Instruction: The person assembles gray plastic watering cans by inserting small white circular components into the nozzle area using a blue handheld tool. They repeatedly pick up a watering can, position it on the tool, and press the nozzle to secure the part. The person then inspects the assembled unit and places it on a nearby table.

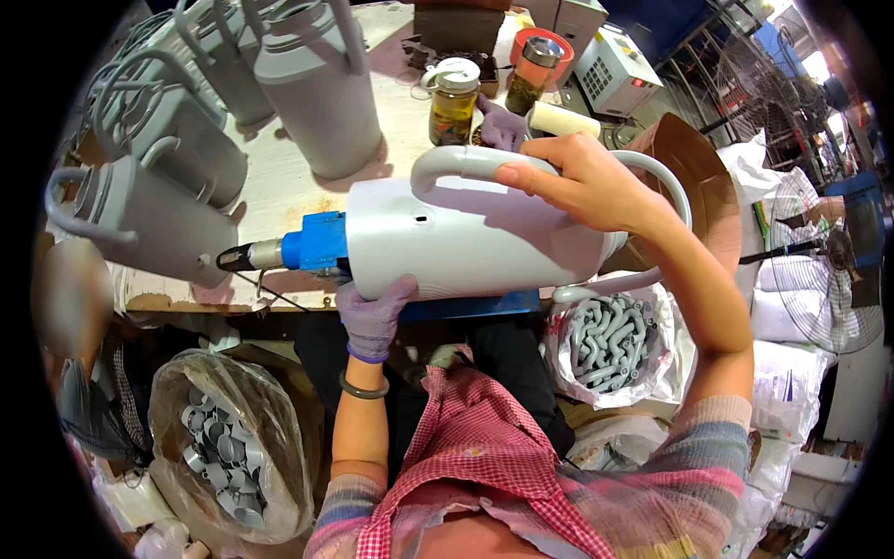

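A large light-grey plastic jug body (pixel 503 247) lies on its side across the near edge of the worktable, its open-looking base end to the left. My bare right hand (pixel 582 182) is closed around its curved handle (pixel 456 164). At the lower left rim, my left hand (pixel 372 317) wears a light purple glove; its thumb presses on the jug's wall and its other fingers are partly hidden behind. A blue block (pixel 323 242) meets the jug's left end, with a blue, metal and black rod-like tool (pixel 265 253) extending from it.
Several grey jugs (pixel 317 102) stand or lean on the table (pixel 279 177) at the left. A jar of yellowish liquid (pixel 453 102) and a tumbler (pixel 534 74) stand behind. Bags of grey handles (pixel 610 345) and grey curved parts (pixel 228 456) flank my lap. A fan (pixel 838 252) is far right.
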Action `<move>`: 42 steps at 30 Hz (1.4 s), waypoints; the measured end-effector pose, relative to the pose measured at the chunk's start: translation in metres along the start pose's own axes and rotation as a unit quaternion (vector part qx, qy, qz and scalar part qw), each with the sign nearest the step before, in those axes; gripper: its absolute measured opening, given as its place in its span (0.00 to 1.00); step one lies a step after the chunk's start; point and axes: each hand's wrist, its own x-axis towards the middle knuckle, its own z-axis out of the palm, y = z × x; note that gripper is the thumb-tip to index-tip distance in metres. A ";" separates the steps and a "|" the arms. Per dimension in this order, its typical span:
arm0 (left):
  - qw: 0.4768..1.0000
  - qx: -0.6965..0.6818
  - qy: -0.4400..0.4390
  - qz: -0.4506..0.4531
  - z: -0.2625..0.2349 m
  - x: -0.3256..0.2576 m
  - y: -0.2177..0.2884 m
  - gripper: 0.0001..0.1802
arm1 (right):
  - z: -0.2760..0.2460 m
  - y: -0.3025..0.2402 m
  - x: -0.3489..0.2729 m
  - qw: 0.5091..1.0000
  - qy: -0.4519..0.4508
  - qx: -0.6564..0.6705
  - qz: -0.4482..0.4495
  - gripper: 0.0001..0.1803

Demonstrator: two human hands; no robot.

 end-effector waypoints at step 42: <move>0.880 0.435 -0.131 0.139 0.006 0.025 -0.039 0.09 | -0.004 0.089 -0.240 0.942 0.217 0.023 0.256 0.14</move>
